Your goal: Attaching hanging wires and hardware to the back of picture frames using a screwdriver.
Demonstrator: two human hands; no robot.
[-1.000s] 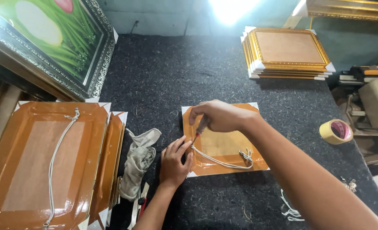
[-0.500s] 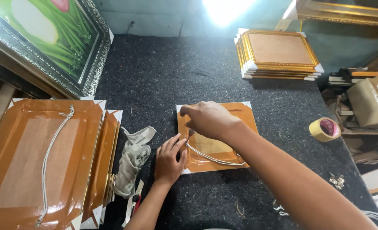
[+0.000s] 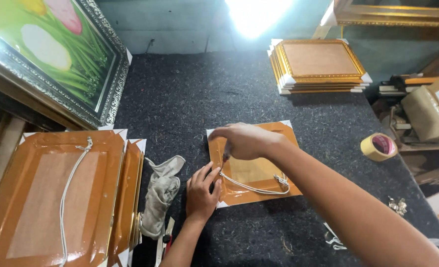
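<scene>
Dark felt table (image 3: 189, 94), small frame (image 3: 273, 190) face-down mid-table (brown taped back, white hanging cord (image 3: 251, 187) across it). Right hand (image 3: 246, 141) fingers pinched on a small tool at the frame's left edge. Left hand (image 3: 202, 193) flat, fingers together, pressing the frame's lower-left corner.

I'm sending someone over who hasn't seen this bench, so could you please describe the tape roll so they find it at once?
Start at the dark felt tabletop and follow its right edge, below the stack of gold frames. The tape roll sits there alone: a small tan ring with a reddish core, the only round thing among rectangular frames.
</scene>
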